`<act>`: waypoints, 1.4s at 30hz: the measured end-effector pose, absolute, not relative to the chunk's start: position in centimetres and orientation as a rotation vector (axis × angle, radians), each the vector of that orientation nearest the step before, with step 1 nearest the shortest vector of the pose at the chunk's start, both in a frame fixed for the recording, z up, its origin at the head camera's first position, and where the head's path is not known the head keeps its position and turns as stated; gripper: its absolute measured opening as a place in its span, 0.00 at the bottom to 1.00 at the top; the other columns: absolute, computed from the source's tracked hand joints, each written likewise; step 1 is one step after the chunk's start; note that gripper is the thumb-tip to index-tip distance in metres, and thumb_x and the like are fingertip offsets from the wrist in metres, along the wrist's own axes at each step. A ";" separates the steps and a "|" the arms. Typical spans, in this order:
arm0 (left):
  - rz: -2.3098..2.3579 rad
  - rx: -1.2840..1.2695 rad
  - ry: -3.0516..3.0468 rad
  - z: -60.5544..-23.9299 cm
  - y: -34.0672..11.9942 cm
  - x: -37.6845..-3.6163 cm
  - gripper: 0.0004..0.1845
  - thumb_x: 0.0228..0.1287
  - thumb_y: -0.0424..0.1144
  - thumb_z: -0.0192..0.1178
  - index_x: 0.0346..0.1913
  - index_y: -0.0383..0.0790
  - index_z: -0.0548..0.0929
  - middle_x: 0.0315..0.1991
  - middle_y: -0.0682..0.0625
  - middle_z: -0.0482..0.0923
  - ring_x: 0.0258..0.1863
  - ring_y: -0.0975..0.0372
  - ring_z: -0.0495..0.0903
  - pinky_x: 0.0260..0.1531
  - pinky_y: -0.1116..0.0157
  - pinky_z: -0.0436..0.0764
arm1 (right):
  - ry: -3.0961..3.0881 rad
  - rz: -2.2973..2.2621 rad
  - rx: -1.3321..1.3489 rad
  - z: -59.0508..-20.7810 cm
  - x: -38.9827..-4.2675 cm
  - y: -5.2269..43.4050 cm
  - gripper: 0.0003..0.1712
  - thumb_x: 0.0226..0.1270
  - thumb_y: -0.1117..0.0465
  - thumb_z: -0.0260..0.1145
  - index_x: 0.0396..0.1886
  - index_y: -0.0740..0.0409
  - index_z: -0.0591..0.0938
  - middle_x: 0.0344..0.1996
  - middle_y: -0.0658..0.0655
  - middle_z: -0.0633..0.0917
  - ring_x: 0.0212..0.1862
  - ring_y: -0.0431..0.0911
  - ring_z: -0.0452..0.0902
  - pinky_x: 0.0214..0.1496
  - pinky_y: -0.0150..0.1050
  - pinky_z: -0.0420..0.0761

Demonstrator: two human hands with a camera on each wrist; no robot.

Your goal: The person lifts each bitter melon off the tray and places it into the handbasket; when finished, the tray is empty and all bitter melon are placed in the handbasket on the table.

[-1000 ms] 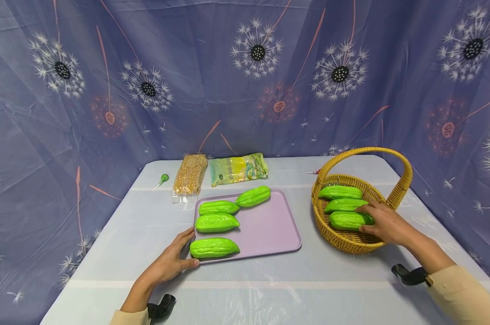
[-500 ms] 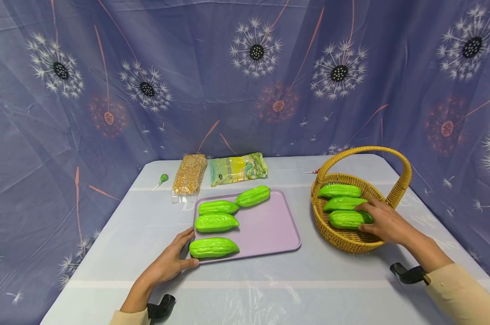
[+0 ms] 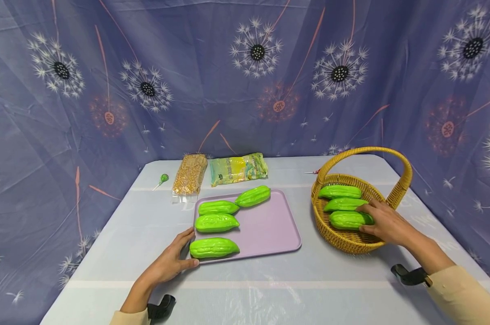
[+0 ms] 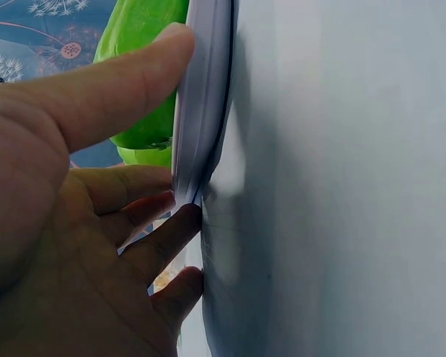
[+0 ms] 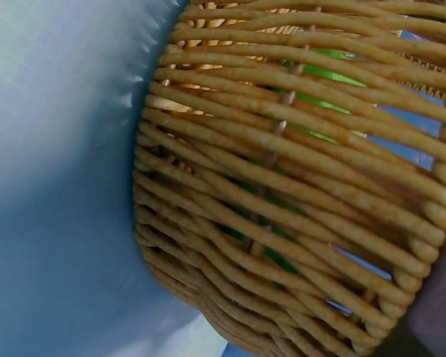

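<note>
Head view first: the right hand (image 3: 385, 222) lies in the wicker basket (image 3: 403, 185) at the right of the table (image 3: 269, 289), its fingers curled over the right end of the nearest gourd (image 3: 348, 220), thumb at the near side. That gourd lies directly under the fingers, its long axis running left to right, parallel to the two other basket gourds (image 3: 341, 192) stacked just beyond it. It is bright green, glossy, ridged and tapered at both ends. The right hand is plainly the nearer one; the left hand (image 3: 169, 262) is well apart, fingers fairly straight, thumb along the near-left corner rim of the lilac tray (image 3: 269, 230). Left wrist view shows its thumb (image 4: 111, 89) pressed on the tray edge, with fingers tucked below. Four tray gourds (image 3: 214, 247) lie on the tray's left half. Two food packets (image 3: 236, 169) rest at the far edge.
</note>
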State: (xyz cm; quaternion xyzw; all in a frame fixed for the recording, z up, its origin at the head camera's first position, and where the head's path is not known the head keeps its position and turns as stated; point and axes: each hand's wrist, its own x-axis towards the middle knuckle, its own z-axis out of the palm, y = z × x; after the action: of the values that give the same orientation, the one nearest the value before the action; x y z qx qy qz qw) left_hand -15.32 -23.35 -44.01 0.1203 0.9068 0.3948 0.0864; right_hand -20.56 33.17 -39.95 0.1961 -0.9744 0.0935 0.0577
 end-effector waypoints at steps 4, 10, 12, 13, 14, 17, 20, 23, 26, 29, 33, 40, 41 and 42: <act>1.175 0.361 2.702 -44.1 -23.4 -15.3 0.46 0.53 0.44 0.68 0.71 0.31 0.58 0.74 0.40 0.49 0.74 0.41 0.45 0.69 0.38 0.50 | -2.952 0.300 0.585 -40.1 -20.5 33.2 0.27 0.51 0.56 0.73 0.50 0.63 0.79 0.47 0.68 0.76 0.47 0.64 0.74 0.45 0.59 0.74; 1.171 0.359 2.704 -44.1 -23.3 -15.3 0.46 0.53 0.45 0.69 0.71 0.32 0.58 0.74 0.40 0.49 0.74 0.41 0.46 0.68 0.38 0.50 | -2.942 0.308 0.567 -40.2 -20.4 33.3 0.28 0.51 0.56 0.73 0.51 0.63 0.79 0.50 0.69 0.76 0.50 0.66 0.72 0.47 0.62 0.73; 1.171 0.358 2.702 -44.0 -23.3 -15.3 0.46 0.53 0.45 0.69 0.71 0.32 0.58 0.74 0.41 0.49 0.74 0.41 0.46 0.68 0.38 0.51 | -2.933 0.306 0.568 -40.1 -20.3 33.3 0.28 0.51 0.56 0.73 0.51 0.63 0.79 0.48 0.67 0.77 0.49 0.64 0.74 0.46 0.60 0.73; 1.171 0.355 2.701 -44.0 -23.3 -15.3 0.46 0.52 0.45 0.69 0.71 0.32 0.58 0.75 0.41 0.49 0.74 0.42 0.46 0.69 0.39 0.51 | -2.936 0.315 0.567 -39.9 -20.2 33.3 0.28 0.51 0.56 0.73 0.51 0.63 0.78 0.50 0.69 0.77 0.50 0.66 0.73 0.47 0.62 0.73; 1.169 0.354 2.700 -44.0 -23.3 -15.3 0.46 0.53 0.45 0.69 0.71 0.32 0.58 0.75 0.41 0.49 0.74 0.42 0.46 0.69 0.39 0.51 | -2.938 0.318 0.565 -39.8 -20.2 33.2 0.28 0.52 0.56 0.73 0.52 0.63 0.78 0.51 0.70 0.76 0.52 0.67 0.72 0.49 0.63 0.72; 1.170 0.346 2.696 -44.0 -23.3 -15.3 0.46 0.53 0.45 0.69 0.71 0.32 0.58 0.75 0.41 0.49 0.74 0.42 0.45 0.69 0.39 0.51 | -2.935 0.321 0.566 -39.3 -20.1 33.0 0.29 0.52 0.55 0.73 0.53 0.64 0.78 0.54 0.72 0.75 0.54 0.69 0.70 0.50 0.65 0.71; 1.173 0.344 2.695 -43.8 -23.3 -15.3 0.46 0.53 0.44 0.69 0.71 0.32 0.58 0.75 0.41 0.49 0.74 0.42 0.45 0.69 0.39 0.50 | -2.909 0.306 0.588 -38.8 -20.1 32.8 0.30 0.52 0.55 0.73 0.53 0.64 0.77 0.51 0.70 0.77 0.50 0.65 0.73 0.48 0.62 0.73; 1.172 0.353 2.700 -43.7 -23.3 -15.4 0.46 0.53 0.45 0.68 0.71 0.32 0.58 0.75 0.41 0.49 0.74 0.42 0.45 0.69 0.39 0.51 | -2.856 0.295 0.620 -38.4 -20.0 32.5 0.30 0.51 0.55 0.73 0.53 0.63 0.78 0.46 0.65 0.79 0.46 0.60 0.75 0.45 0.58 0.74; 1.172 0.364 2.701 -43.7 -23.4 -15.4 0.46 0.54 0.45 0.68 0.71 0.32 0.57 0.75 0.40 0.49 0.74 0.41 0.45 0.69 0.39 0.51 | -2.801 0.294 0.639 -37.9 -19.8 31.9 0.29 0.50 0.56 0.74 0.52 0.62 0.79 0.44 0.63 0.80 0.45 0.59 0.75 0.44 0.57 0.74; 1.173 0.358 2.695 -43.7 -23.4 -15.4 0.46 0.54 0.45 0.68 0.71 0.32 0.57 0.75 0.40 0.48 0.74 0.42 0.45 0.69 0.39 0.50 | -2.770 0.306 0.650 -37.4 -19.4 31.0 0.28 0.49 0.56 0.75 0.51 0.61 0.79 0.45 0.65 0.80 0.46 0.60 0.75 0.45 0.57 0.74; 1.172 0.341 2.689 -43.7 -23.3 -15.4 0.46 0.53 0.44 0.68 0.71 0.32 0.57 0.75 0.40 0.48 0.74 0.42 0.44 0.69 0.39 0.49 | -2.733 0.338 0.670 -36.9 -19.0 29.8 0.28 0.49 0.56 0.75 0.51 0.60 0.79 0.47 0.65 0.79 0.50 0.62 0.73 0.48 0.59 0.74; 1.175 0.334 2.689 -43.8 -23.2 -15.4 0.46 0.53 0.44 0.69 0.71 0.32 0.57 0.75 0.40 0.48 0.74 0.42 0.44 0.69 0.39 0.49 | -2.603 0.369 0.728 -36.6 -18.6 27.5 0.28 0.46 0.59 0.77 0.49 0.58 0.80 0.43 0.57 0.81 0.47 0.54 0.74 0.45 0.50 0.74; 1.175 0.330 2.688 -43.8 -23.2 -15.4 0.46 0.53 0.44 0.69 0.71 0.32 0.57 0.75 0.40 0.48 0.74 0.42 0.44 0.69 0.39 0.49 | -2.590 0.381 0.736 -36.6 -18.5 27.2 0.28 0.45 0.59 0.77 0.49 0.57 0.80 0.43 0.57 0.81 0.47 0.54 0.74 0.45 0.51 0.74; 1.174 0.326 2.689 -43.8 -23.2 -15.3 0.46 0.53 0.44 0.69 0.71 0.32 0.57 0.75 0.40 0.48 0.74 0.42 0.44 0.69 0.39 0.49 | -2.577 0.390 0.742 -36.5 -18.5 26.8 0.27 0.45 0.60 0.77 0.49 0.57 0.80 0.43 0.56 0.81 0.48 0.53 0.74 0.46 0.50 0.74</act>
State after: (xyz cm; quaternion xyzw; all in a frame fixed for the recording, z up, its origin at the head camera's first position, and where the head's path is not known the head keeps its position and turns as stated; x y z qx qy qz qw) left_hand -15.35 -23.21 -43.76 0.1098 0.9068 0.3958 0.0947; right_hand -18.51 26.83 -36.52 0.2675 -0.9289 0.1407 0.2142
